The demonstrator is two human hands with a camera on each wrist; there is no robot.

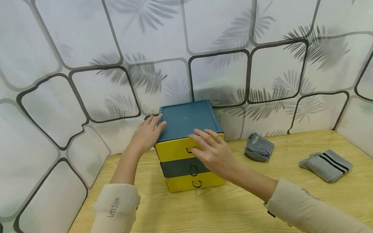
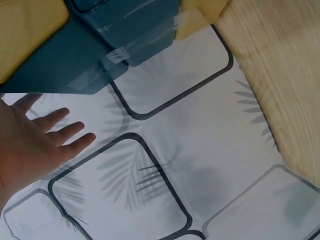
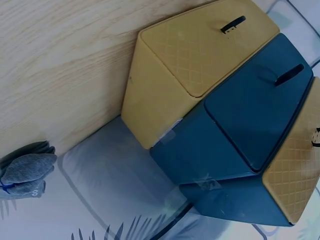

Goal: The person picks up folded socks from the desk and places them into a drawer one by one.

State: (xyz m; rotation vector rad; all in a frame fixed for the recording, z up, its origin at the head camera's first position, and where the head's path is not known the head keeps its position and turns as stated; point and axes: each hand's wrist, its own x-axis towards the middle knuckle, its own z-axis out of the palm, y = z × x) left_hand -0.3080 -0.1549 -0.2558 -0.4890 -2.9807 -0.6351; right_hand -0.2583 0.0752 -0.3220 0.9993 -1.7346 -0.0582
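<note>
A three-drawer box with a blue top (image 1: 186,118) stands on the table, its top and bottom drawers yellow and its middle drawer dark blue. My left hand (image 1: 145,135) is at the left edge of the top, fingers spread and extended. In the left wrist view, the same hand (image 2: 35,140) overlaps the side of the box. My right hand (image 1: 215,153) is in front of the top yellow drawer (image 1: 173,150), fingers loosely bent beside its black ring pull (image 1: 190,150). The right wrist view shows the drawer fronts, with that hand out of frame.
Right of the box lies a folded dark grey sock bundle (image 1: 258,147). Farther right are light grey socks (image 1: 328,165) with black stripes. A patterned curtain (image 1: 214,26) rises behind the wooden table (image 1: 190,222) and along both sides.
</note>
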